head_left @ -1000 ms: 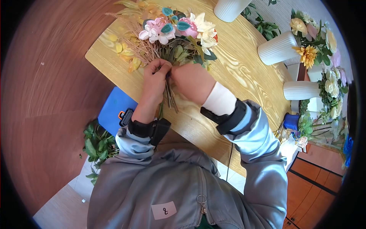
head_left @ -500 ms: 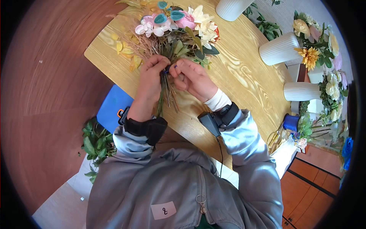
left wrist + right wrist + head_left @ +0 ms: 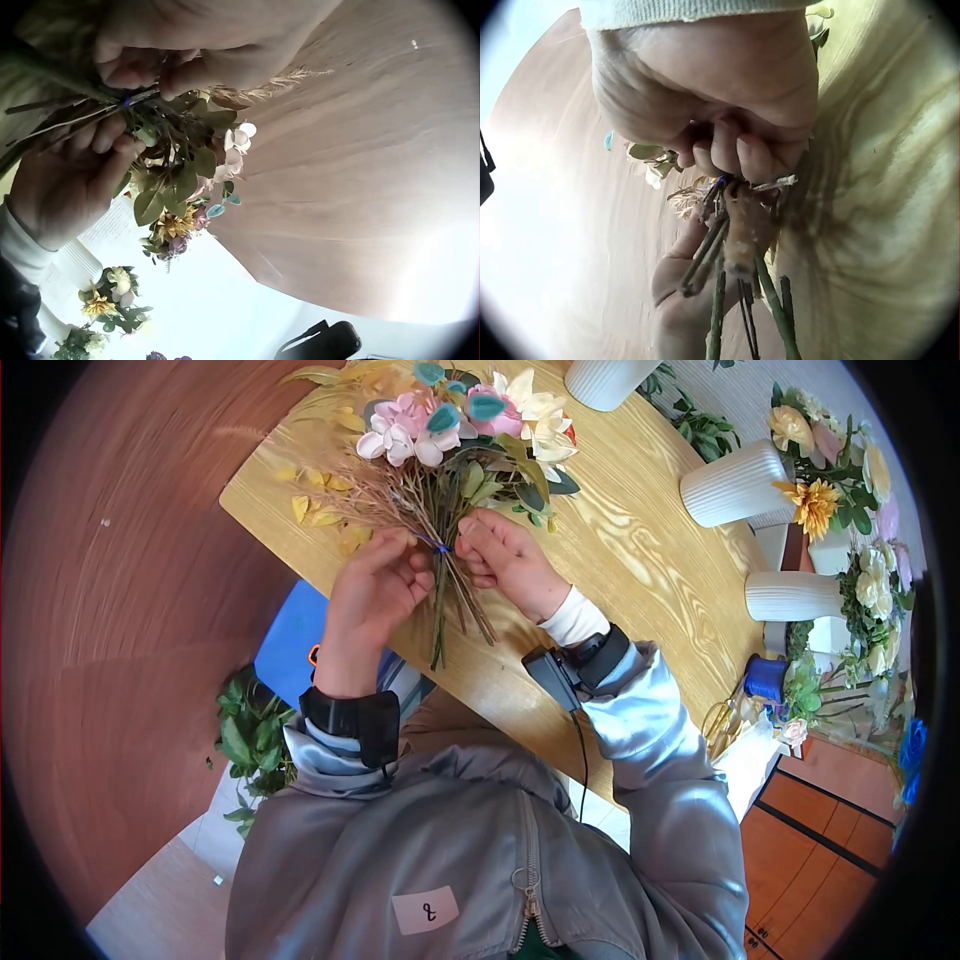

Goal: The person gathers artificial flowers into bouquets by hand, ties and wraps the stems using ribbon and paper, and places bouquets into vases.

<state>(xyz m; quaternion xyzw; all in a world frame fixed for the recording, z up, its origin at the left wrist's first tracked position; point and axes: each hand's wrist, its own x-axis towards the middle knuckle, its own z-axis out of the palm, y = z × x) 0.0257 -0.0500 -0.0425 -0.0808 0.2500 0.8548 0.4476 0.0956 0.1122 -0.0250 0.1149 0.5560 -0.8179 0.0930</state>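
A bouquet of pink, white and cream flowers [image 3: 430, 435] lies on the wooden table, its bare stems [image 3: 452, 595] pointing toward the person. A thin blue tie [image 3: 441, 548] circles the stems, also visible in the left wrist view as a blue tie [image 3: 126, 101]. Left of the stems, the left hand [image 3: 370, 595] pinches one end of the tie. On the other side the right hand [image 3: 515, 568], fingers curled, pinches close to the knot; its tie end is mostly hidden. In the right wrist view, the right hand [image 3: 712, 82] covers the upper stems.
White ribbed vases [image 3: 735, 482] with flowers stand along the table's far right. A blue spool [image 3: 765, 678] and scissors [image 3: 716, 722] lie at the right edge. A blue object [image 3: 300, 645] and a leafy plant [image 3: 245, 735] are below the table's left side.
The right hand has turned and drawn back from over the stems. The left hand has moved left and down off the stems, exposing the blue tie. The stem ends have spread to the right.
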